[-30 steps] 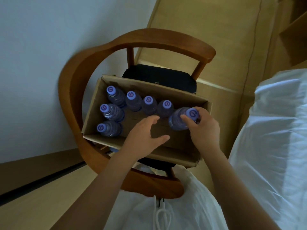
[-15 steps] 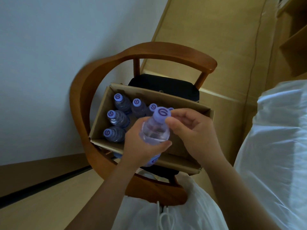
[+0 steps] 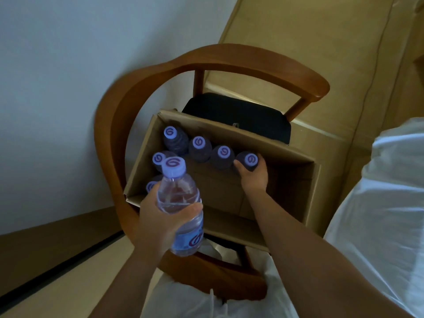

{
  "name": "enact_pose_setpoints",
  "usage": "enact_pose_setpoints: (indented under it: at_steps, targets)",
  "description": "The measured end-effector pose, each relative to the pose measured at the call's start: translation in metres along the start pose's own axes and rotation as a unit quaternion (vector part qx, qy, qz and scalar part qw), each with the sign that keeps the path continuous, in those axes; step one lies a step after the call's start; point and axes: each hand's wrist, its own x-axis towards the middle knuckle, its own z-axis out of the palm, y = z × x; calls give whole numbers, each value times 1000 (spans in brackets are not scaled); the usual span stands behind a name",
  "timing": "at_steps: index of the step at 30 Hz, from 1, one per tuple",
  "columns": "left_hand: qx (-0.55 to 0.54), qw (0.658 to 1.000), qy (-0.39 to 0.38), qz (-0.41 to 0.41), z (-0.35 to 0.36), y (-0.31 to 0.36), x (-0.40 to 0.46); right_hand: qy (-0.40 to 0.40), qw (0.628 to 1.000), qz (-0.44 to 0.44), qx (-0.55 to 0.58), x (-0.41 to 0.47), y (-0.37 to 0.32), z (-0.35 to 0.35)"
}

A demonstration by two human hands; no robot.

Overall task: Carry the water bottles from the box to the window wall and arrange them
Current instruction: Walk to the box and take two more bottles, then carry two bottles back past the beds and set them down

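The left hand [image 3: 160, 216] grasps a clear water bottle [image 3: 181, 207] around its middle, thumb curled over the front, and holds it upright above the near left corner of the cardboard box [image 3: 270, 203]. Its lilac cap [image 3: 173, 166] sits at about 11 o'clock from the hand. The right hand [image 3: 252, 177] is down inside the box, thumb and fingers curled around the neck of the end bottle [image 3: 249, 160] at the right of the far row, which stands at 12 o'clock from that hand. Three more capped bottles [image 3: 199, 145] stand along the box's far wall, running off toward 10 o'clock, and two others are partly hidden behind the lifted bottle at the left wall. The box rests on a wooden armchair [image 3: 229, 58] with a dark seat cushion [image 3: 236, 115], set against a pale wall [image 3: 68, 76]. White bedding [image 3: 378, 214] lies at 3 o'clock
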Motion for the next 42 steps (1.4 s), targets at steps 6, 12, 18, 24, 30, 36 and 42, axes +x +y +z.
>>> enact_pose_setpoints:
  at_steps: [6,12,18,24,30,36,42]
  targets:
    - [17,1000,-18,4,0,-11,11,20,1000,5,-4,16,7,13]
    - [-11,997,-75,24,3,7,31,55,996,-67,-3,-32,6,-21]
    - [-23,984,-166,67,27,22,35,156,977,-89,115,-118,-4,-68]
    - [4,941,-321,112,72,37,0,238,933,-116,243,-193,0,-124]
    - [33,849,-495,180,111,61,-82,389,875,-114,263,-280,54,-179]
    - [44,740,-650,166,125,43,-207,517,794,-94,307,-416,134,-214]
    - [71,623,-765,147,110,-5,-340,638,698,-64,319,-555,204,-204]
